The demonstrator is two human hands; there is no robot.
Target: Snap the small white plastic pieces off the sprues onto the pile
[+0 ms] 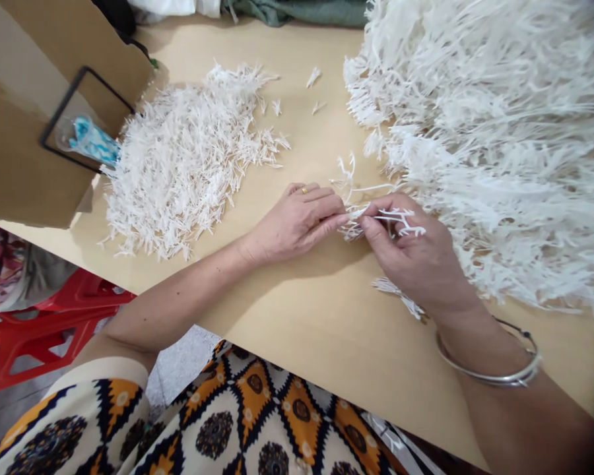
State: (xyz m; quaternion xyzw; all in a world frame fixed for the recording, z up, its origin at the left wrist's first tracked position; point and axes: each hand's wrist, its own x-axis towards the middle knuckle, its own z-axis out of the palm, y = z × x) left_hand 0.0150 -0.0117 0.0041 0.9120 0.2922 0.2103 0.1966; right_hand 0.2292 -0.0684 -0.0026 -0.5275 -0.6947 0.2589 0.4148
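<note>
My left hand (pixel 297 221) rests on the tan table (pixel 317 330), fingers pinched on a white plastic branched strip (pixel 371 214) at the table's middle. My right hand (pixel 416 254) grips the same strip from the right, with its small prongs (pixel 408 224) sticking out over my knuckles. A few loose white pieces (pixel 398 297) lie under my right palm. Behind my right hand rises a large heap of long white plastic strips (pixel 495 145). To the left lies a flatter pile of short separated white pieces (pixel 183 158).
A cardboard box (pixel 34 132) stands at the left with a black wire frame (pixel 84 119) and a blue-and-white wrapped item (pixel 92 140). A red plastic stool (pixel 44 323) is below the table edge. Green cloth (pixel 301 10) lies at the far edge.
</note>
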